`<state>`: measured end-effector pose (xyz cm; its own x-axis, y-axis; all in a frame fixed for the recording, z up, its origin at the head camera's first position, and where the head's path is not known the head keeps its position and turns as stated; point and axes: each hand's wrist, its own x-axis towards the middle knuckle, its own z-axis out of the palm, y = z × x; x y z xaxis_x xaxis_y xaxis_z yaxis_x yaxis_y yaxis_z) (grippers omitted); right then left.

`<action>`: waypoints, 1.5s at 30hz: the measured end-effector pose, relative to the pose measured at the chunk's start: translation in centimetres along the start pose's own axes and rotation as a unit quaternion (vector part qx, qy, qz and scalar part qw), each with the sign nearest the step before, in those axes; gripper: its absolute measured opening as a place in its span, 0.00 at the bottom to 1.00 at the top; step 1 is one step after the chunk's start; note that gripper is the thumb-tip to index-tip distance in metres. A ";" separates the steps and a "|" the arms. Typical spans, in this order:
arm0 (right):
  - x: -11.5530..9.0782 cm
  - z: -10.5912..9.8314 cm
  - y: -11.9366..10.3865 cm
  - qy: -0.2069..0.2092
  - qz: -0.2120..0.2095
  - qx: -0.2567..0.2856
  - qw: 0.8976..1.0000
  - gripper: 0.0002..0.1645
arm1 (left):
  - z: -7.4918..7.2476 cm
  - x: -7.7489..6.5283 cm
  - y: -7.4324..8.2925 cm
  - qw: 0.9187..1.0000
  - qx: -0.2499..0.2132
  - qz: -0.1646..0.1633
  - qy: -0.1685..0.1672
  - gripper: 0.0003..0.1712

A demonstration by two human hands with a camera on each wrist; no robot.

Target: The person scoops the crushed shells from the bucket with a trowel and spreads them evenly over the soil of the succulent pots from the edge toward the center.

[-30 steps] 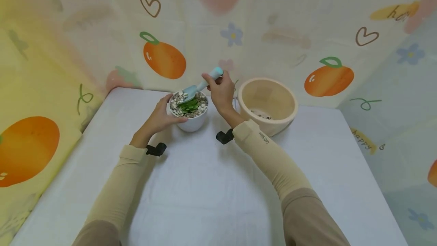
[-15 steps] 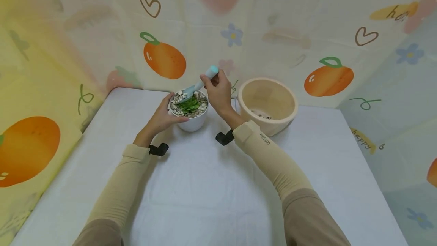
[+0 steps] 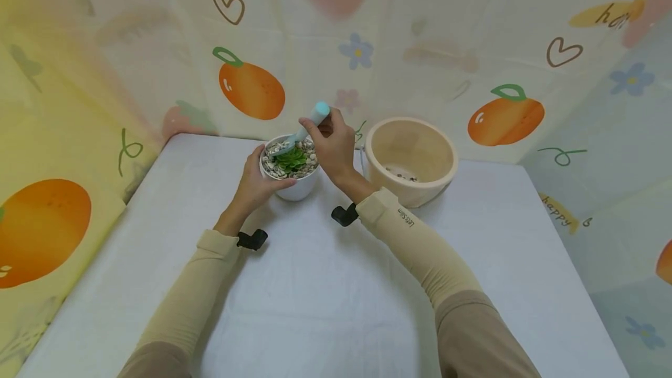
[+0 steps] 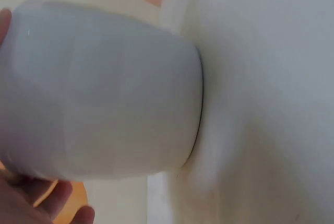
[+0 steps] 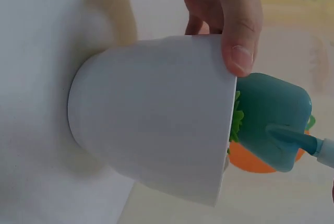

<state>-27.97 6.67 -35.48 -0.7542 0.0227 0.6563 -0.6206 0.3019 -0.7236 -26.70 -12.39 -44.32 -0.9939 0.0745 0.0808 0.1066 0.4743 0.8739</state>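
Note:
A white flower pot (image 3: 296,190) stands on the table, filled with pale pebbles (image 3: 269,165) around a green succulent (image 3: 290,161). My left hand (image 3: 257,184) grips its near left side, the thumb along the front of the rim. Above the pot, my right hand (image 3: 336,147) pinches the handle of a light blue trowel (image 3: 318,114), whose blade slants down to the pebbles behind the plant. In the right wrist view the trowel blade (image 5: 274,117) is at the pot's mouth, beside my left thumb (image 5: 240,36). The left wrist view is mostly pot wall (image 4: 104,93).
Just right of my right hand stands a larger beige pot (image 3: 415,144) with a few small bits on its bottom. A white cloth (image 3: 325,290) covers the table. Behind it hangs a printed fabric backdrop (image 3: 310,34) that meets the table's back edge.
The trowel and right hand have shifted left, and the handle stands steeper. Its blade tip has moved left over the pebbles. My left wrist has swung slightly right while the hand stays on the pot.

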 end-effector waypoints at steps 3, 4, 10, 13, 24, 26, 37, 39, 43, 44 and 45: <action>0.0 0.0 0.0 0.006 -0.030 -0.004 1.000 0.20 | 0.2 -0.2 0.2 1.000 0.015 -0.002 0.007 0.66; 0.0 0.0 -0.1 0.007 -0.037 -0.005 0.999 0.20 | 0.1 -0.2 0.2 1.000 0.018 -0.002 0.006 0.66; 0.0 0.2 -0.3 -0.003 -0.047 -0.010 0.999 0.19 | -0.7 0.2 0.0 0.999 0.027 0.004 -0.030 0.66; 0.1 0.3 -0.4 -0.012 -0.039 -0.007 0.999 0.17 | -1.1 0.6 -0.1 0.998 0.031 -0.003 -0.053 0.68; 0.1 0.2 -0.4 -0.017 -0.055 0.018 0.998 0.16 | -1.5 0.7 -0.3 0.998 0.024 -0.016 -0.060 0.68; 0.0 0.3 -0.4 -0.015 -0.072 0.006 0.997 0.17 | -1.5 0.7 -0.3 0.998 0.023 -0.015 -0.056 0.68; 0.1 0.3 -1.1 0.011 -0.161 -0.100 0.982 0.19 | -0.2 0.0 0.0 0.999 0.013 -0.018 -0.024 0.67; 0.1 0.2 -1.2 0.018 -0.165 -0.113 0.980 0.19 | -0.2 0.0 0.1 0.999 0.017 -0.019 -0.020 0.67; 0.4 -0.3 -1.3 0.032 -0.144 -0.097 0.984 0.20 | -0.3 0.0 0.0 0.999 0.022 -0.020 -0.018 0.68; 0.5 -0.5 -1.3 0.036 -0.132 -0.085 0.987 0.20 | -0.3 0.0 0.0 0.999 0.022 -0.020 -0.018 0.68; 0.7 -0.7 -1.3 0.039 -0.119 -0.067 0.990 0.19 | -0.3 0.0 -0.1 0.999 0.023 -0.019 -0.017 0.68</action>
<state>-27.50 6.96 -33.91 -0.5683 0.0080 0.8228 -0.7403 0.4315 -0.5155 -26.76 -12.70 -44.24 -0.9959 0.0847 0.0309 0.0703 0.5164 0.8534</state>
